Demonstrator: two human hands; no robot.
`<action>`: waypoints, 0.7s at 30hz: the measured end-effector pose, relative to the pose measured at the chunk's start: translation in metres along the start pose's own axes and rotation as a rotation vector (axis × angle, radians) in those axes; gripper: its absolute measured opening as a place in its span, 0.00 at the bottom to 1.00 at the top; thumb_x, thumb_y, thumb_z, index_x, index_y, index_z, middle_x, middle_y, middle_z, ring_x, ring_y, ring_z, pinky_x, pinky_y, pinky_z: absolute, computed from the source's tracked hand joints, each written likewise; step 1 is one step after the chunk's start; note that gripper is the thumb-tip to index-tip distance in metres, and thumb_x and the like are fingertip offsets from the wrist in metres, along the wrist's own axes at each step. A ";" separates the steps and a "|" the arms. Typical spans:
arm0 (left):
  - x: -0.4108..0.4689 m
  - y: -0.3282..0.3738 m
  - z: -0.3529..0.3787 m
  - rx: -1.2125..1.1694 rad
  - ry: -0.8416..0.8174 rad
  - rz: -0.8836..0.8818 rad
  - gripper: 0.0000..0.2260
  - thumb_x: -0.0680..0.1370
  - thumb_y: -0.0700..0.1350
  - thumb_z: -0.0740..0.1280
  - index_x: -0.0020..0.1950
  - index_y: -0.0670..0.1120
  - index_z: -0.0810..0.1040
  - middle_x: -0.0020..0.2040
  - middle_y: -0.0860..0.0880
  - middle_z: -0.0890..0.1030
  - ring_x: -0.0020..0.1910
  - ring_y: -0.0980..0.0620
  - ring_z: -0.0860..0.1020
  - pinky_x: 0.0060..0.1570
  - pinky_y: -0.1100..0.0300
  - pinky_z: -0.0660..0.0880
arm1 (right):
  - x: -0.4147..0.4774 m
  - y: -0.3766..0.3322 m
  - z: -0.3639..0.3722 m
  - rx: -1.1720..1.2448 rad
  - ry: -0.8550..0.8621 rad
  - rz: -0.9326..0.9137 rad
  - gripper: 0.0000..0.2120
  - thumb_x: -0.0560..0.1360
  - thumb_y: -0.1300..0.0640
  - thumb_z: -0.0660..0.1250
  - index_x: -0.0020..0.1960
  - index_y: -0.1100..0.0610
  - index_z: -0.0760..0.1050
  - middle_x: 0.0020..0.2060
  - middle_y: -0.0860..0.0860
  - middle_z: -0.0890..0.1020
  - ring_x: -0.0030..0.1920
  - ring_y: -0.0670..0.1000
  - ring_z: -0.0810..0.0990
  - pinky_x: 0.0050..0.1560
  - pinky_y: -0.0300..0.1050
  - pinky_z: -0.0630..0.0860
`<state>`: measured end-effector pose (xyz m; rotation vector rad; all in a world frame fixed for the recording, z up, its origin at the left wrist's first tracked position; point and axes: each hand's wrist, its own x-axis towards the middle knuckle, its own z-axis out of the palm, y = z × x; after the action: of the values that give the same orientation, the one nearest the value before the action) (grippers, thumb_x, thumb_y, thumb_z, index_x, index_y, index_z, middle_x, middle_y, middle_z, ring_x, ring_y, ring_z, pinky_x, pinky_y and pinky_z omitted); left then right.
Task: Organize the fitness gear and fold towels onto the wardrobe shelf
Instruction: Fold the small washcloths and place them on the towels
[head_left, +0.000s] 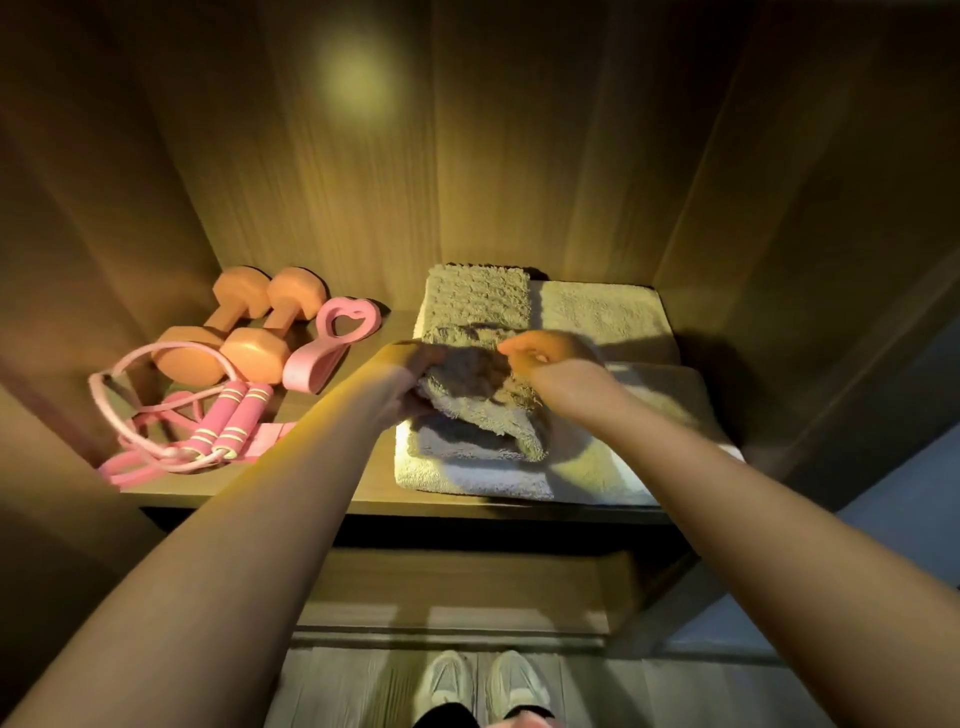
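dumbbells (244, 322) rear left | jump rope (208, 431) before them | towels (519, 457) stacked right on shelf (332, 483)

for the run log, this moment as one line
step: folding grey towel | left hand: grips left edge | right hand: pinches top | below: towel stack | beside: dumbbells, jump rope

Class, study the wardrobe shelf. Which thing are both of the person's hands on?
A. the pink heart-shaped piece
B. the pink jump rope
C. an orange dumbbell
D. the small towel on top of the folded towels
D: the left hand and the right hand both curl on the small towel, which lies on the larger folded towels at the right of the shelf.
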<state>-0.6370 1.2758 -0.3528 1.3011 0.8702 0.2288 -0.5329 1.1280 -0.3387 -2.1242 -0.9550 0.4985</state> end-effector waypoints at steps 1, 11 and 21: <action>0.004 -0.001 -0.003 0.125 0.024 0.019 0.04 0.79 0.37 0.65 0.48 0.38 0.78 0.46 0.41 0.79 0.43 0.41 0.78 0.35 0.49 0.79 | -0.002 0.008 0.005 -0.073 -0.046 -0.026 0.14 0.81 0.52 0.60 0.64 0.47 0.75 0.63 0.45 0.77 0.39 0.35 0.77 0.45 0.35 0.71; 0.027 0.013 -0.017 0.757 0.076 -0.050 0.12 0.81 0.47 0.63 0.44 0.39 0.73 0.35 0.43 0.78 0.29 0.50 0.77 0.25 0.63 0.77 | -0.003 0.037 0.025 -0.386 -0.068 -0.204 0.20 0.80 0.53 0.59 0.72 0.49 0.69 0.76 0.46 0.61 0.76 0.49 0.57 0.74 0.46 0.58; 0.033 0.024 -0.013 0.570 -0.029 -0.270 0.10 0.78 0.45 0.68 0.47 0.39 0.74 0.41 0.44 0.78 0.38 0.50 0.75 0.36 0.61 0.74 | -0.008 0.045 0.032 -0.322 -0.022 -0.252 0.20 0.79 0.56 0.61 0.71 0.52 0.71 0.75 0.49 0.64 0.75 0.51 0.60 0.73 0.47 0.60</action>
<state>-0.6156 1.3126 -0.3454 1.6818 1.1208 -0.2725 -0.5358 1.1173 -0.3930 -2.2362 -1.3694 0.2540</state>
